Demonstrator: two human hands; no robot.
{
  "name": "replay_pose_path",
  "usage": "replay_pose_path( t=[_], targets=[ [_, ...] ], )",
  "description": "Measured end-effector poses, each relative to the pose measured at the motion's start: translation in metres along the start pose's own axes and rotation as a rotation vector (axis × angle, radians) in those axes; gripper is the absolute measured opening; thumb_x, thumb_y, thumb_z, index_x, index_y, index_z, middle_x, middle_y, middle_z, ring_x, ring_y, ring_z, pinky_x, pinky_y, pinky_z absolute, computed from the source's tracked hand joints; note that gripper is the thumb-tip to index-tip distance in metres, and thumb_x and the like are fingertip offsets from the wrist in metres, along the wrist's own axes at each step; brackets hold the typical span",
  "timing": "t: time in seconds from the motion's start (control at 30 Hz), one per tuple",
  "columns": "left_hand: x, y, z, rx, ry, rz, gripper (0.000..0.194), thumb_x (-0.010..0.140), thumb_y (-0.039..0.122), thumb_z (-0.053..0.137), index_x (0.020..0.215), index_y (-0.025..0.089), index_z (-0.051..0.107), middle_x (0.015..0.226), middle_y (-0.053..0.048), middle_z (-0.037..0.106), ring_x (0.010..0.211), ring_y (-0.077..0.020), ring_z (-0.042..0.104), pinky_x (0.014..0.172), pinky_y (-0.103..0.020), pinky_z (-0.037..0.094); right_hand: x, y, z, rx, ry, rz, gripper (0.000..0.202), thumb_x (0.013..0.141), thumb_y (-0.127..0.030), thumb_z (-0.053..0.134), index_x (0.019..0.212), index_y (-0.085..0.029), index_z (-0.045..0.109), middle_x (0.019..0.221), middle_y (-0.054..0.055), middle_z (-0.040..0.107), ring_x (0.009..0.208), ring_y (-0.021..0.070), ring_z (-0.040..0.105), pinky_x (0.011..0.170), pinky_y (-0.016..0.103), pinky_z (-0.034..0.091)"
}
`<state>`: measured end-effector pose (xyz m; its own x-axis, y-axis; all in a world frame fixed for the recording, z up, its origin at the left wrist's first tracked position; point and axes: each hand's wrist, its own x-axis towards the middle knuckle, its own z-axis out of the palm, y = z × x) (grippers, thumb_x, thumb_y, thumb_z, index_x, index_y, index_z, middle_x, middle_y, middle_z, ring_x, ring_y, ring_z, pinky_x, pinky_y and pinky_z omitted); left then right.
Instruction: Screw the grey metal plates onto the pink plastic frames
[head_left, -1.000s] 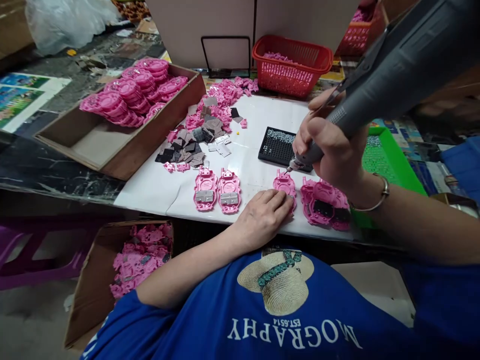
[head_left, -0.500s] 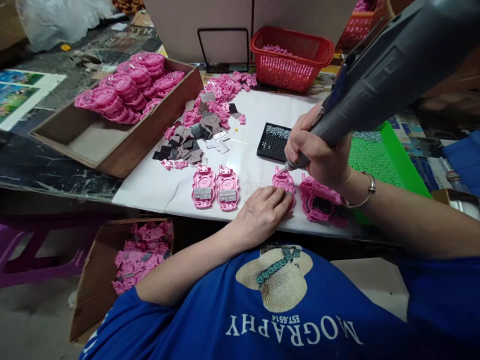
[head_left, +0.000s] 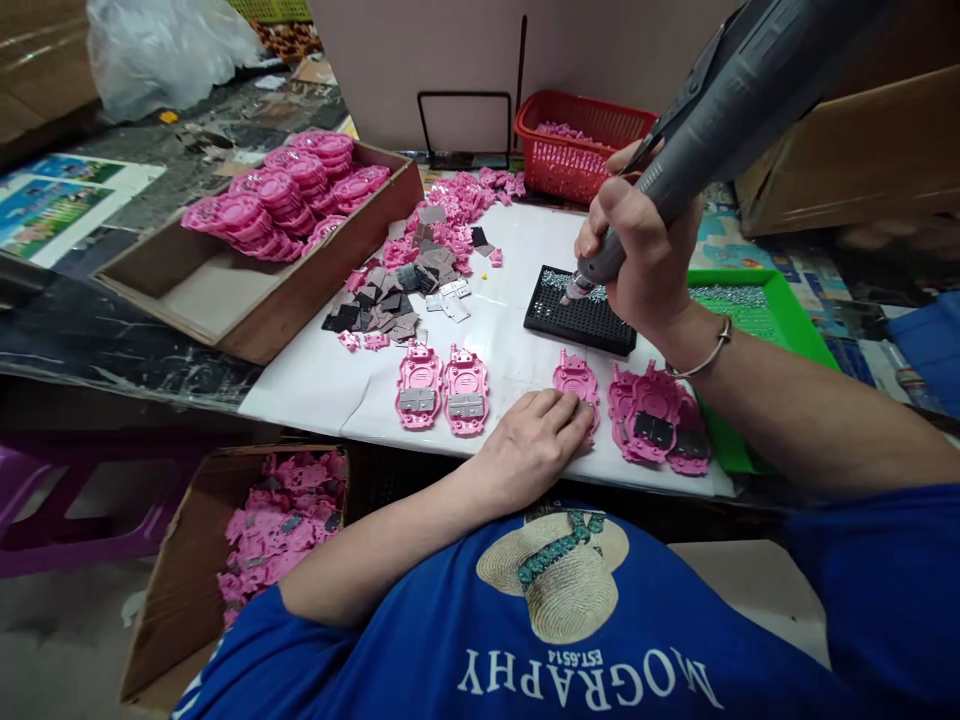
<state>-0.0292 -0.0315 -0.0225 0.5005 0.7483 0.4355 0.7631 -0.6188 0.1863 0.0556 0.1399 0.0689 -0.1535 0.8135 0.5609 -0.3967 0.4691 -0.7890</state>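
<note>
Above the white work surface, a gray power screwdriver is gripped by the right hand, fingers wrapped around it. The tip is aimed at a black perforated tray. The left hand is laid palm-down, fingers close together; whether anything is pinched cannot be told. By its fingertips, a pink casing is partly covered, flat near the surface's edge.

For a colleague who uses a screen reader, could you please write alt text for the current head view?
A person's right hand holds a grey screwdriver-like tool with its tip over a black tray, while the left hand rests on a pink casing. More pink parts lie on the white surface.
</note>
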Motion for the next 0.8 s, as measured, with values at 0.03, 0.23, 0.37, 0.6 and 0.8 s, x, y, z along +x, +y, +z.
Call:
replay_pose_path(
  t=[0.03, 0.23, 0.37, 0.6, 0.8],
  targets=[
    [0.0, 0.0, 0.0, 0.002, 0.0, 0.002, 0.032, 0.103, 0.03, 0.045, 0.125, 0.01, 0.057, 0.118, -0.014, 0.065, 0.1, -0.0215, 0.059, 0.088, -0.037, 0.052, 0.001, 0.004, 0.001, -0.018, 0.005, 0.004, 0.031, 0.067, -0.047, 0.079, 0.08, -0.029, 0.057, 0.053, -0.008, 0.041, 0.04, 0.0103, 0.041, 0.041, 0.031, 0.035],
    [-0.002, 0.001, 0.0, 0.004, 0.01, -0.003, 0.032, 0.103, 0.029, 0.044, 0.125, 0.01, 0.057, 0.122, -0.016, 0.064, 0.104, -0.0233, 0.059, 0.088, -0.038, 0.053, -0.001, 0.016, -0.002, -0.143, -0.007, 0.039, 0.038, 0.069, -0.059, 0.075, 0.084, -0.032, 0.053, 0.057, -0.007, 0.045, 0.043, 0.0126, 0.042, 0.045, 0.034, 0.037],
    [-0.001, 0.001, -0.001, 0.006, 0.014, -0.001, 0.032, 0.103, 0.029, 0.045, 0.125, 0.009, 0.057, 0.121, -0.015, 0.065, 0.103, -0.0232, 0.059, 0.088, -0.037, 0.052, 0.0, 0.019, -0.002, -0.125, 0.004, 0.039, 0.041, 0.067, -0.061, 0.076, 0.085, -0.033, 0.052, 0.056, -0.007, 0.044, 0.043, 0.0127, 0.042, 0.045, 0.034, 0.036],
    [-0.001, 0.001, -0.001, 0.005, 0.023, 0.001, 0.032, 0.102, 0.029, 0.047, 0.124, 0.009, 0.057, 0.119, -0.014, 0.065, 0.102, -0.0227, 0.058, 0.088, -0.037, 0.052, -0.002, 0.025, -0.005, -0.162, -0.012, 0.045, 0.036, 0.07, -0.06, 0.074, 0.084, -0.033, 0.053, 0.057, -0.007, 0.047, 0.045, 0.0136, 0.043, 0.048, 0.035, 0.04],
    [-0.001, 0.0, 0.0, -0.001, 0.022, 0.006, 0.031, 0.102, 0.029, 0.047, 0.123, 0.009, 0.058, 0.117, -0.013, 0.065, 0.1, -0.0217, 0.058, 0.088, -0.036, 0.052, 0.003, 0.019, -0.004, -0.085, -0.007, 0.007, 0.037, 0.069, -0.057, 0.077, 0.081, -0.031, 0.053, 0.056, -0.008, 0.042, 0.042, 0.0112, 0.04, 0.045, 0.033, 0.037]
  ],
)
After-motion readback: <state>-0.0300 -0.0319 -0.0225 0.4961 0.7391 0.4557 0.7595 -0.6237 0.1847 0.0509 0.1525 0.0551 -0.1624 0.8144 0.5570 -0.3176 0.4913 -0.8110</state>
